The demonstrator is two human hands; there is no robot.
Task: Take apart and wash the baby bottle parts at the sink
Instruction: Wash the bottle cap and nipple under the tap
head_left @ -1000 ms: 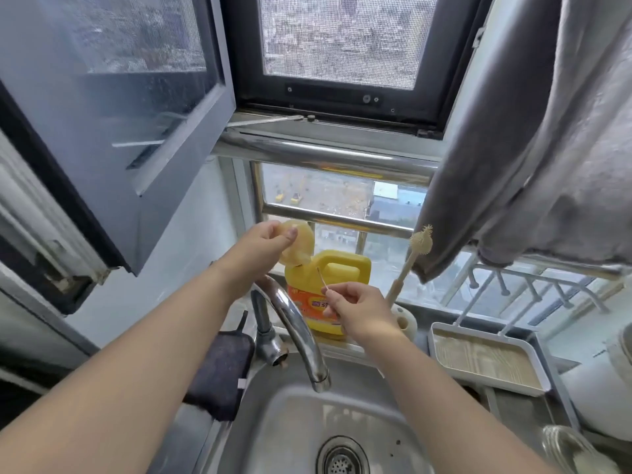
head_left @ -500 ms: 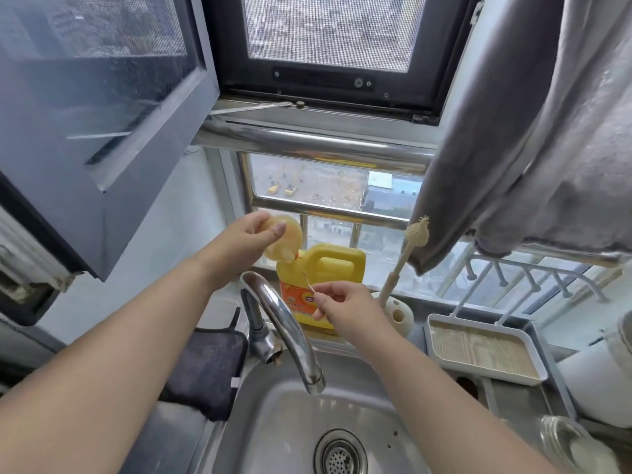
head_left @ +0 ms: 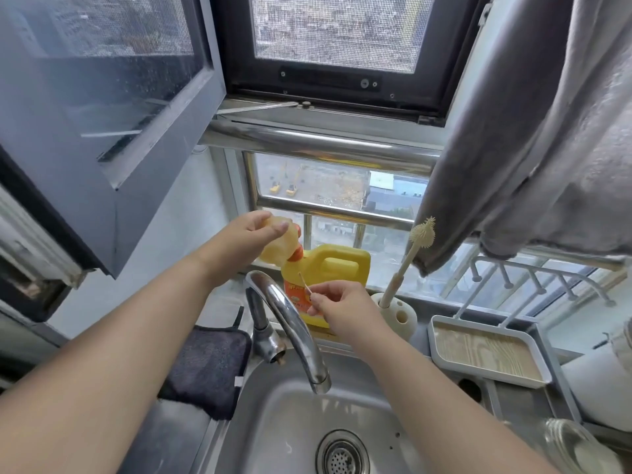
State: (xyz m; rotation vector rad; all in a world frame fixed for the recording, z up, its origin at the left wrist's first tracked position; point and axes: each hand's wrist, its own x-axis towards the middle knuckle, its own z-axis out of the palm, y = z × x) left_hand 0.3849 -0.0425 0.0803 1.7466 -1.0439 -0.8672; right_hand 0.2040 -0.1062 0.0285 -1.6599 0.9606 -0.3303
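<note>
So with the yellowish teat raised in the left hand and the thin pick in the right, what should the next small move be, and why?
Probably bring the thin pick up to the teat and poke its hole clean. The left hand holds the teat raised toward the window light, the right hand pinches the pick just below it, and the two are apart. No water runs from the faucet.

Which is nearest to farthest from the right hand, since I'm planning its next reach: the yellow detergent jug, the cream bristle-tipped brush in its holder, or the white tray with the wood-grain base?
From the right hand in the head view:
1. Yellow detergent jug: directly behind the hand, partly hidden by it.
2. Cream bristle-tipped brush: just to its right, standing in the holder.
3. White tray with wood-grain base: farther right, beside the sink.
</note>
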